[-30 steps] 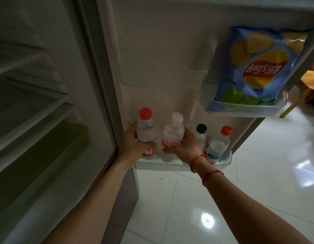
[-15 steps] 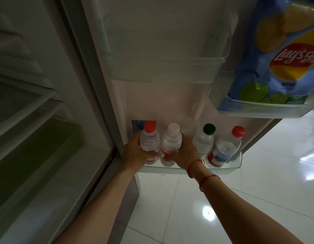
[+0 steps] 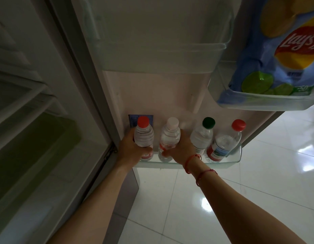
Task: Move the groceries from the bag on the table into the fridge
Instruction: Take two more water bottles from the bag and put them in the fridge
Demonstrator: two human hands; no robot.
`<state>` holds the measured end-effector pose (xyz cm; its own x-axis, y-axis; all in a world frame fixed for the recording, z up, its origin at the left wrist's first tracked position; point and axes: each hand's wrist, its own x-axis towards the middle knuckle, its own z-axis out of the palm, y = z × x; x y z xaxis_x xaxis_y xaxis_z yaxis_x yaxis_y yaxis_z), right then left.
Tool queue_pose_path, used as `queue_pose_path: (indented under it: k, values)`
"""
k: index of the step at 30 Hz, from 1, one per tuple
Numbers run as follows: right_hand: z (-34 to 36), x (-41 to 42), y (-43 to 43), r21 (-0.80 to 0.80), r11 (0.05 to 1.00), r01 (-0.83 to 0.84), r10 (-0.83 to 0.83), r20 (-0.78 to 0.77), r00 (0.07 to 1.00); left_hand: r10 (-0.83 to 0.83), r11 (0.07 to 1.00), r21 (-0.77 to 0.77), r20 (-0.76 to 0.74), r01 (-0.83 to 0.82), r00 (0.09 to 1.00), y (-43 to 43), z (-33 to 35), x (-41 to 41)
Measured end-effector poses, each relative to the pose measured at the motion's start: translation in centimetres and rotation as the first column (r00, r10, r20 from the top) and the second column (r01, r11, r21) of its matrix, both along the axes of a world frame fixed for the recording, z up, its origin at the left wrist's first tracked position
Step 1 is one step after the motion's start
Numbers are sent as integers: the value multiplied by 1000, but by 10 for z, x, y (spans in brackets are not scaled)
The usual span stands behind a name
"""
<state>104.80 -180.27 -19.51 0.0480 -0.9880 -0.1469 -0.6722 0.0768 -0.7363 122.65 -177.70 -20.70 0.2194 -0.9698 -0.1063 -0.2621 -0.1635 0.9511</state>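
Both hands down at the bottom door shelf [image 3: 223,163] of the open fridge. Left hand [image 3: 133,149] wrapped round a red-cap bottle [image 3: 144,136], fingers closed on its lower body; bottle upright, base inside the shelf at the hinge end. Right hand [image 3: 179,148] closed round a white-cap bottle [image 3: 169,138] just beside it, also upright in the shelf. Neither let go yet, so this looks like the set-down step.

Already stowed: green-cap bottle [image 3: 202,136] and a second red-cap bottle [image 3: 225,141], tilted slightly, standing to the right in the same shelf, touching or nearly so. Chips bag [image 3: 284,55] sits in the upper door bin [image 3: 258,101] on the right. Middle door bin [image 3: 152,55] holds nothing visible. Main compartment shelves on the left look bare, dim, green drawer [image 3: 38,147] low down.

Progress guess: five items in or going in the door. Grocery bag and its surface out of view, so can't tell what's left to fetch
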Motion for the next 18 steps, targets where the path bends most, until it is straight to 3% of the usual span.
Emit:
queue_pose_path:
  k: [9, 13, 18]
  values:
    - [1, 4, 3, -30, 999, -46, 43, -77, 996, -24, 1000, 0, 13, 24, 1000, 2, 4, -2]
    - [9, 1, 10, -24, 999, -24, 25, 56, 998, -25, 1000, -19, 27, 25, 999, 9, 18, -4]
    - [44, -10, 35, 118, 993, -7, -17, 203, 979, -44, 995, -87, 81, 51, 996, 32, 48, -6]
